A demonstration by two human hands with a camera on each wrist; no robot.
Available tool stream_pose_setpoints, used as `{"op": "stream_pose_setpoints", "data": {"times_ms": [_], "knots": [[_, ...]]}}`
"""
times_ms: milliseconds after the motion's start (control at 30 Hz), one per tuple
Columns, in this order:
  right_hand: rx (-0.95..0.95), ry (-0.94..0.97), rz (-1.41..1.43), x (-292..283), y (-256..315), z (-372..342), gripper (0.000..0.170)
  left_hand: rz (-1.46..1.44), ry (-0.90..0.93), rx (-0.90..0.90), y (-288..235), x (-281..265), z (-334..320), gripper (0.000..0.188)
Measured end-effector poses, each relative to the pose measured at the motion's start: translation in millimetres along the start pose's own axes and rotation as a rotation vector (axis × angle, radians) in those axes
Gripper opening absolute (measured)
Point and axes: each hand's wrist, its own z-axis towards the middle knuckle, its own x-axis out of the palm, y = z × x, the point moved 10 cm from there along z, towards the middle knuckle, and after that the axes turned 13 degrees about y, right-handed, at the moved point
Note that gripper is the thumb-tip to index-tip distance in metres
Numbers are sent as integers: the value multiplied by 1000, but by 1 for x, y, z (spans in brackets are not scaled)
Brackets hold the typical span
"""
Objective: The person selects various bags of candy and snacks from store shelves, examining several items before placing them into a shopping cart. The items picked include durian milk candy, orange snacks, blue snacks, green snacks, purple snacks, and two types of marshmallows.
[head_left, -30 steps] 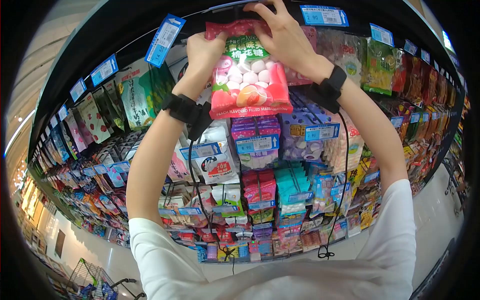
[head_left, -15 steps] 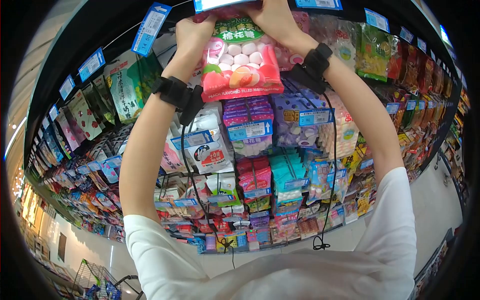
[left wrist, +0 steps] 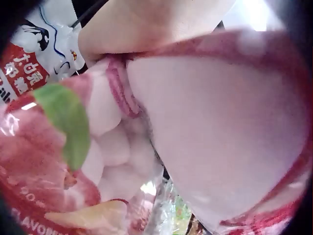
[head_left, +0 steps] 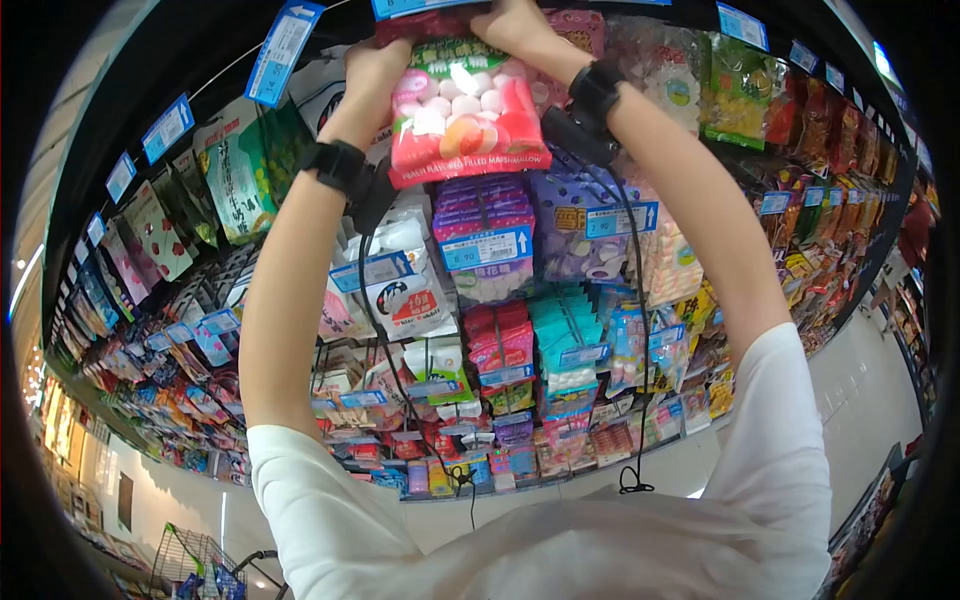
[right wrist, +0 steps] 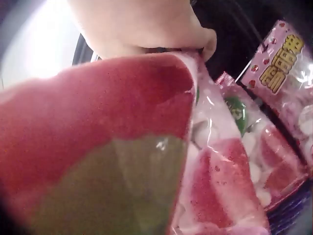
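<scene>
Both hands are at the top of a pink bag of peach marshmallows [head_left: 468, 115], high on the rack. My left hand [head_left: 372, 78] grips its upper left corner. On the upper right edge is my right hand [head_left: 520, 30], its fingers partly hidden behind the bag top. In the left wrist view, the left hand [left wrist: 146, 27] lies over the bag's folded top edge. The right wrist view has the right hand [right wrist: 142, 27] curled over the top edge, with further pink marshmallow bags [right wrist: 261, 161] hanging right behind.
A blue price tag [head_left: 440, 7] sits just above the held bag. Below hang purple marshmallow bags [head_left: 487, 210] and white candy bags [head_left: 410, 300]. Green bags [head_left: 235, 175] hang to the left, other packets [head_left: 735, 95] to the right. A wire cart [head_left: 185, 560] stands at lower left.
The marshmallow bag and both hands have shifted up and left in the head view. The right hand's fingers, earlier spread above the bag near the rack, are now lower at its top edge.
</scene>
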Motion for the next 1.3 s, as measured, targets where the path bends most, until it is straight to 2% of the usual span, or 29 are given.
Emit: {"op": "stream_pose_setpoints", "data": {"times_ms": [33,67,100,167,200,233,300,333,367,400,433,500,567,633,667,700,800,900,967,1000,1033,1067,1100,1133,1167,1200,1233,1267,1300], "knots": [[66,-12,3,2,-8,-5,31,-24,-21,56,11,-4,11,32],[-314,-28,-196,15,-7,14,37,-62,-32,39,17,-3,10,33],[-162,73,-77,20,-16,13,39,-98,-44,20,21,-2,7,34],[-325,-254,-410,13,13,-15,38,35,-65,37,12,-1,-7,37],[-310,-159,-333,18,19,-26,45,167,-87,51,4,-2,-10,41],[-277,-188,-382,20,29,-42,59,280,-157,215,9,-7,-3,45],[-326,-122,-436,28,36,-66,75,262,-43,440,-26,26,-46,63],[-328,-124,-432,27,36,-77,75,574,-71,751,-50,40,-69,61],[-290,-16,-395,34,31,-82,79,580,-72,749,-45,39,-73,61],[-250,95,-355,42,24,-86,83,695,15,646,-37,50,-75,62],[-250,97,-347,43,20,-88,83,806,102,540,-27,59,-75,66],[-205,260,-396,61,3,-87,88,744,165,491,-11,59,-65,68],[-232,235,-377,63,-4,-77,89,660,202,409,11,54,-42,72],[-31,342,-551,73,-20,-68,84,685,190,427,13,53,-33,72],[20,317,-544,70,-22,-69,84,722,210,328,25,52,-24,72],[17,325,-542,72,-23,-68,84,756,229,225,35,51,-17,72],[-100,343,-601,78,-11,-67,83,705,249,175,40,52,-14,71],[321,703,-238,82,-38,-76,74,635,215,129,40,49,-29,68],[2,387,-456,39,17,-95,72,756,142,48,3,42,-74,65],[-247,258,-416,18,57,-115,67,694,96,199,-28,38,-110,65],[-306,278,-245,0,87,-133,63,645,42,354,-59,32,-153,65],[-222,193,-91,-15,101,-152,59,572,26,364,-82,22,-194,60],[-165,15,142,-30,109,-181,57,509,8,375,-100,13,-238,56],[-119,-91,231,-38,124,-208,52,519,6,316,-101,5,-280,51],[-44,-169,316,-42,93,-252,51,531,2,240,-101,-7,-322,46],[-296,-313,319,-49,136,-279,52,627,101,139,-99,-14,-357,44],[-266,-770,410,-56,116,-342,51,710,199,18,-96,-20,-392,42],[-636,-776,830,-63,72,-394,43,632,207,-224,-75,-37,-428,41],[-774,-552,789,-26,104,-397,37,529,201,-461,-51,-53,-475,40]]}}
